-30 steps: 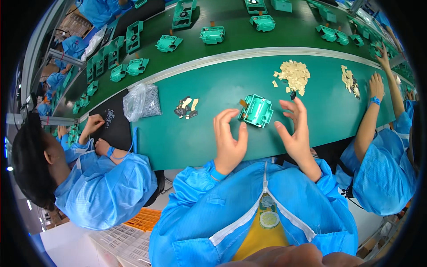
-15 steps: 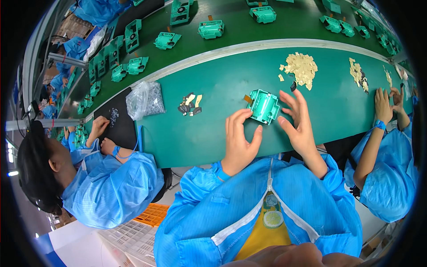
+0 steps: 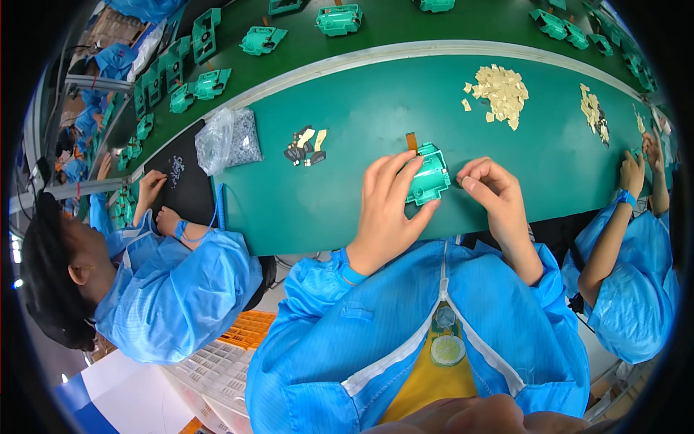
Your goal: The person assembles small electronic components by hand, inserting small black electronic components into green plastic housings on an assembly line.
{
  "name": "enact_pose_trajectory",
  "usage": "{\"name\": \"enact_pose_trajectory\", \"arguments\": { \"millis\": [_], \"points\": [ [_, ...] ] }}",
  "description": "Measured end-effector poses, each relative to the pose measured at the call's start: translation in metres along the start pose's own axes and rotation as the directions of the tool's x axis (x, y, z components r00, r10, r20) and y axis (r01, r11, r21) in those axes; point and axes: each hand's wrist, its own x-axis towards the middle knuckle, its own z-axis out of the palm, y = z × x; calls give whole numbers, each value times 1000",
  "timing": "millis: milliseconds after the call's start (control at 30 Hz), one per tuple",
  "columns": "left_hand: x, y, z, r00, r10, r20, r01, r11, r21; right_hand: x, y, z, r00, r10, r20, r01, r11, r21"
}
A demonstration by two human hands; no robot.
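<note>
My left hand (image 3: pixel 392 210) is closed around a teal-green plastic housing (image 3: pixel 431 177) at the middle of the near worktable. An orange-brown flat ribbon cable (image 3: pixel 412 141) sticks up from the housing's far left corner, beside my fingertips. My right hand (image 3: pixel 495 199) is close by the housing's right side, thumb and forefinger pinched together. Between those fingertips a small dark piece (image 3: pixel 460 182) barely shows; its shape is mostly hidden. My palm and fingers cover the housing's left side.
Cream-coloured pieces (image 3: pixel 500 98) are heaped at the far right; black and cream strips (image 3: pixel 306 147) lie left. Beyond stands a clear bag of small parts (image 3: pixel 230 141). More housings (image 3: pixel 340 20) rest on the green belt past a pale rail. Co-workers in blue (image 3: pixel 181 278) sit on both sides.
The housing has turned, so its ribbon cable now points away from me instead of left. My right hand has gone from spread fingers to a pinch, bringing the small dark piece down beside the housing.
</note>
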Motion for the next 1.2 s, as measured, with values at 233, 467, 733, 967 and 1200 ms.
{"name": "enact_pose_trajectory", "arguments": {
  "millis": [233,467,733,967,1200],
  "points": [
    [10,-5,-21,986,4,167,35,972,-231,1,1,1,988,124,97,-133,987,91],
    [8,-1,4,996,-9,93,30,973,-227,0,0,-1,978,178,105,-179,984,5],
    [5,-2,12,999,-1,53,14,968,-252,6,-6,-5,959,245,144,-228,966,-120],
    [5,-1,13,999,3,38,5,978,-209,9,-9,0,959,254,123,-239,963,-123],
    [6,-2,15,999,-10,32,15,986,-166,11,-10,5,952,285,111,-269,954,-135]
  ]
}}
